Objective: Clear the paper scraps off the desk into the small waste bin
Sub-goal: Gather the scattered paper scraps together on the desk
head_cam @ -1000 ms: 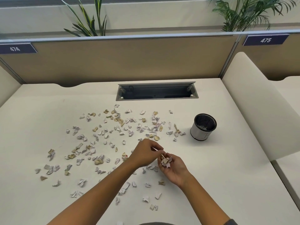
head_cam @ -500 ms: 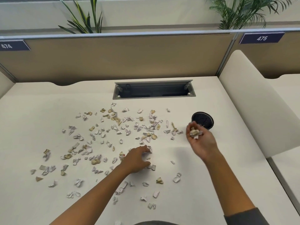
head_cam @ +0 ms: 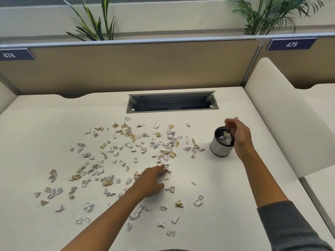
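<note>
The paper scraps (head_cam: pixel 126 156) are scattered across the centre and left of the desk (head_cam: pixel 235 205), white and tan pieces mixed. The small waste bin (head_cam: pixel 220 146) stands upright on the desk, just right of the scatter; crumpled white scraps are visible inside it. The right hand (head_cam: pixel 239 134) is positioned over the bin's right rim, fingers loosely spread and released, with nothing seen held. The left hand (head_cam: pixel 153 180) is laid palm down among the scraps near the desk's centre, its fingertips (head_cam: pixel 164 168) touching a white scrap; whether that scrap is gripped cannot be told. A recessed cable tray (head_cam: pixel 172 102) is set into the desk behind the scatter. 2 partition labels are marked 474 and 475.
</note>
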Available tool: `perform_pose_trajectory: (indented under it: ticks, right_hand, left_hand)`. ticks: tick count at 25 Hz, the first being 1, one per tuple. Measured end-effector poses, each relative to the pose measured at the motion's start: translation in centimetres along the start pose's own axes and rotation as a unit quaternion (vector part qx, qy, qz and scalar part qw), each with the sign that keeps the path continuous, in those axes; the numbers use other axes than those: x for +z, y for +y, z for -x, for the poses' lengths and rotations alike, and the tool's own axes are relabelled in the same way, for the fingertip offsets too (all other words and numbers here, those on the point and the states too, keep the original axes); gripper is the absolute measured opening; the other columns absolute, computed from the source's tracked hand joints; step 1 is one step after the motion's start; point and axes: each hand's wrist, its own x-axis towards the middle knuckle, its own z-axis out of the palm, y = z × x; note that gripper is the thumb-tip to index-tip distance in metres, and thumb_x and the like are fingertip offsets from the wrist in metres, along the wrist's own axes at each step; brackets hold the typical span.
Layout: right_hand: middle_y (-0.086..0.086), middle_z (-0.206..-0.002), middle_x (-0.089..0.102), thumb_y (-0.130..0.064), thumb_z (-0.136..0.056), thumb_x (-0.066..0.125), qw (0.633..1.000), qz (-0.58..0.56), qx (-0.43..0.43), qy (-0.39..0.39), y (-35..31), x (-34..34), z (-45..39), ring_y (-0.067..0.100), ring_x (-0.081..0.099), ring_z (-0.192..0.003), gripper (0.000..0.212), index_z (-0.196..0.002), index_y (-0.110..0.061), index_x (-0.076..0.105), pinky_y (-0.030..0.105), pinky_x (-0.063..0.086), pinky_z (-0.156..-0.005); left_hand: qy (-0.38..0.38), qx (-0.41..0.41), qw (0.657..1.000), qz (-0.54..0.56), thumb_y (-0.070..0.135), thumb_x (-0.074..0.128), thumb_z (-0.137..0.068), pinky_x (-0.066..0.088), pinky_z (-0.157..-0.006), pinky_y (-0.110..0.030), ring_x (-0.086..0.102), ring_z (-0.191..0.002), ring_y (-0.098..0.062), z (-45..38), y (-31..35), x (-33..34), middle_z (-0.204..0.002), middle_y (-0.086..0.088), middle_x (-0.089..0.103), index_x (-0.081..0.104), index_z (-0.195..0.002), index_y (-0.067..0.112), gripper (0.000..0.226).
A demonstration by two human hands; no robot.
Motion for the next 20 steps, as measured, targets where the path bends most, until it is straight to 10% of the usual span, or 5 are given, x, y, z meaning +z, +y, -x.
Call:
perform_pose_trajectory:
  ticks: [7,13,20]
  right_hand:
    - [-0.002,-0.102,0.071,-0.023,-0.102,0.041,1.0,-0.024,-0.018,-0.005,0.1,-0.4,1.0,0.012,0.064,-0.101,0.032,-0.092,-0.02,0.071,0.027,0.047,-0.098]
    - [-0.008,-0.091,0.072,-0.014,-0.095,0.059,0.984,0.121,-0.092,-0.095,1.7,3.8,4.6,0.007,0.065,-0.084,0.015,-0.09,-0.023,0.07,0.014,0.05,-0.078]
    - [0.009,-0.155,0.031,-0.011,-0.094,0.057,0.806,0.518,-0.141,-0.248,8.4,6.5,6.2,0.027,0.032,-0.14,0.051,-0.143,-0.015,0.042,0.039,0.028,-0.115]
  left_hand:
    - [0.025,0.011,1.0,-0.01,0.034,0.068,-0.083,0.036,-0.103,-0.022,0.048,-0.128,-0.009,0.0,0.0,0.3,-0.15,0.013,0.042,0.048,-0.141,0.028,0.062]
    - [0.055,0.003,0.998,-0.027,0.037,0.068,-0.081,0.043,-0.099,-0.026,0.057,-0.117,-0.013,-0.6,0.5,0.2,-0.127,0.007,0.063,0.057,-0.131,0.025,0.053]
    - [0.062,0.029,0.996,-0.052,0.037,0.062,-0.085,0.044,-0.101,-0.03,0.056,-0.12,-0.018,-0.2,0.8,0.3,-0.135,0.004,0.059,0.057,-0.132,0.02,0.05]
